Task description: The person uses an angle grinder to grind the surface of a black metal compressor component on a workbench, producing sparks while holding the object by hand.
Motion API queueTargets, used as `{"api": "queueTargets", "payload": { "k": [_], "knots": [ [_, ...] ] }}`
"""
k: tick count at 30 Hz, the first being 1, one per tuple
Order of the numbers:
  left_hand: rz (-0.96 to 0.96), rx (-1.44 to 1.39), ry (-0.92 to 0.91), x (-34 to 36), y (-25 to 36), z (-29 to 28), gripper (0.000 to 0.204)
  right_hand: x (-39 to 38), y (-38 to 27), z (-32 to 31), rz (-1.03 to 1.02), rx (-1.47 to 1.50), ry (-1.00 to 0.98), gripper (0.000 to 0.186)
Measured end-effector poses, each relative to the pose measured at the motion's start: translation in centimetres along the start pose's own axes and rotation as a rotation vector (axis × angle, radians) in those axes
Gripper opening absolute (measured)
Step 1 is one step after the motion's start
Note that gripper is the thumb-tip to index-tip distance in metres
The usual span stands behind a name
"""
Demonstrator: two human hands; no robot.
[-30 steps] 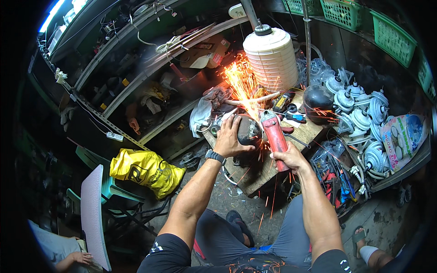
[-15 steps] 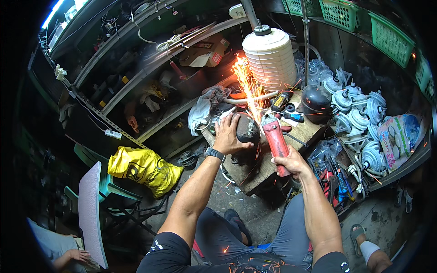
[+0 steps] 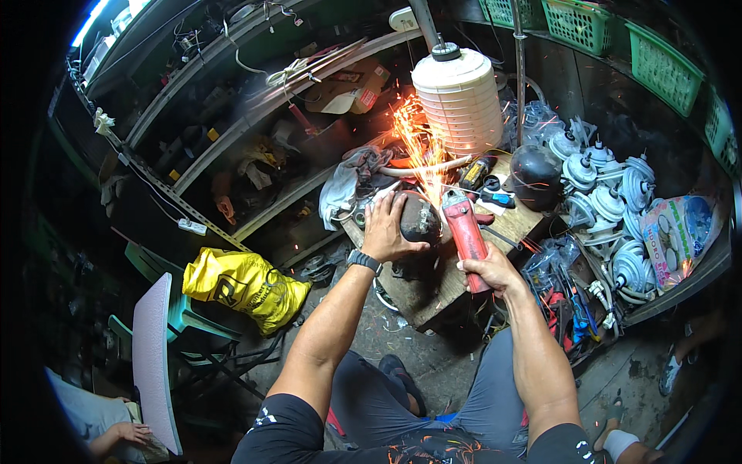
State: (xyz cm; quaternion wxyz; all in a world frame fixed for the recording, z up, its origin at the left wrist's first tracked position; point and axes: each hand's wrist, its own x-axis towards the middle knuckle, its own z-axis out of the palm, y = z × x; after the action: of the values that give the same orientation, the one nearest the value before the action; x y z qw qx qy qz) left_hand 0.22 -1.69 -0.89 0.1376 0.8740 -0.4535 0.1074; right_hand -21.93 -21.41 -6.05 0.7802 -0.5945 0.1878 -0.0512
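Note:
My right hand (image 3: 492,271) is wrapped around the rear of a red angle grinder (image 3: 468,236). Its head end meets the right side of a dark, rounded metal shell (image 3: 421,219), though the disc itself cannot be made out. Bright orange sparks (image 3: 423,151) spray up and away from that contact. With fingers spread over the shell's left side and the thumb along its near side, my left hand (image 3: 385,230) grips it. Under the shell is a worn wooden block (image 3: 433,298). A black domed casing (image 3: 536,176) sits at the right.
A ribbed white tank (image 3: 458,100) stands behind the sparks, near a grey cloth (image 3: 344,189). Motor parts (image 3: 607,203) crowd the right, above loose hand tools (image 3: 568,309). A yellow bag (image 3: 246,290) lies left. Other people show at the lower left (image 3: 100,421) and lower right (image 3: 618,441).
The spark spray has spread wider, with stray sparks at the right. My right hand and the grinder have shifted very slightly left. At the lower right, other people's feet have moved.

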Motion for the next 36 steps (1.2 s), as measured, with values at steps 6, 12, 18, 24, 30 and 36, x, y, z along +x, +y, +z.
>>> {"api": "queueTargets", "payload": {
  "k": [6, 12, 18, 24, 30, 36],
  "knots": [
    [0.007, 0.05, 0.217, -2.9, 3.4, 0.0, 0.124, -1.6, -1.8, -0.9, -0.028, 0.204, -0.069, 0.036],
    [-0.005, -0.66, 0.172, -11.5, 17.6, 1.3, 0.042, -1.2, -2.3, -2.4, -0.024, 0.351, -0.014, 0.034],
    [-0.227, -0.884, 0.053, -10.9, 18.7, 2.5, 0.029, -0.9, -1.8, -1.6, -0.024, 0.408, -0.015, 0.037],
    [-0.279, -1.229, 0.026, -11.8, 17.3, 8.7, 0.018, -1.7, -1.9, 0.0, -0.093, 0.305, -0.034, 0.042],
    [-0.255, -1.537, -0.408, -12.4, 15.0, 5.5, 0.055, -3.3, -1.3, 0.4, -0.205, 0.194, 0.016, 0.051],
    [-0.283, -1.579, -0.458, -11.0, 10.4, 3.6, 0.072, -3.3, -0.6, 1.8, -0.321, -0.019, 0.165, 0.066]
  ]
}}
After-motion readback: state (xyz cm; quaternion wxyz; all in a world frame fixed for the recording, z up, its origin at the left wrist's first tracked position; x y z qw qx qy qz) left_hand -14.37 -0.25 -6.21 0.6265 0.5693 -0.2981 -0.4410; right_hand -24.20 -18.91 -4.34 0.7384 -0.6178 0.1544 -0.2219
